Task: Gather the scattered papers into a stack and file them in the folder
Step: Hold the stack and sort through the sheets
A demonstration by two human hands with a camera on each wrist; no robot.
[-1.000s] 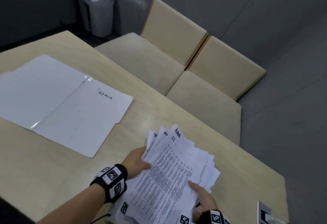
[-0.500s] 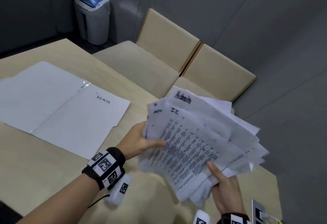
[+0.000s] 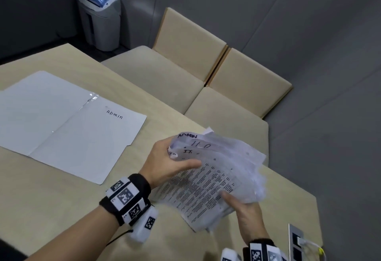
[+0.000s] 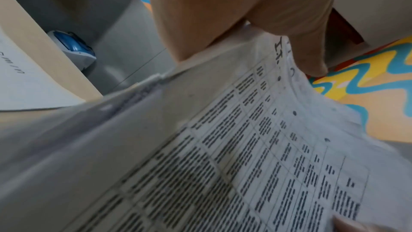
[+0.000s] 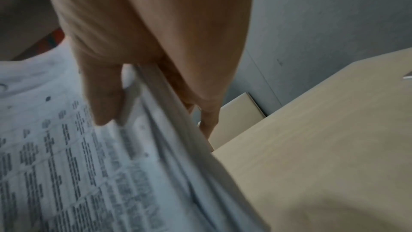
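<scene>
A loose stack of printed papers [image 3: 212, 176] is held above the table's right part, tilted and fanned. My left hand [image 3: 171, 164] grips its upper left edge, thumb lying across the top sheet. My right hand [image 3: 245, 209] pinches the lower right edge, thumb on top and fingers under. The papers [image 4: 245, 156] fill the left wrist view beneath my left hand [image 4: 256, 29]. In the right wrist view my right hand [image 5: 144, 70] clamps the papers [image 5: 78, 156] at their edge. The white folder [image 3: 68, 124], marked ADMIN, lies open and flat on the table to the left.
The beige table [image 3: 51, 198] ends close behind and to the right of the papers. Two padded beige chairs [image 3: 206, 79] stand beyond the far edge. A grey-and-blue bin [image 3: 100, 13] stands by the wall. A socket plate with a cable [image 3: 299, 244] sits at the table's near right.
Both hands lifted the papers off the table, swung them up, and now hold them lower and more bunched together, with the left thumb over the top sheet.
</scene>
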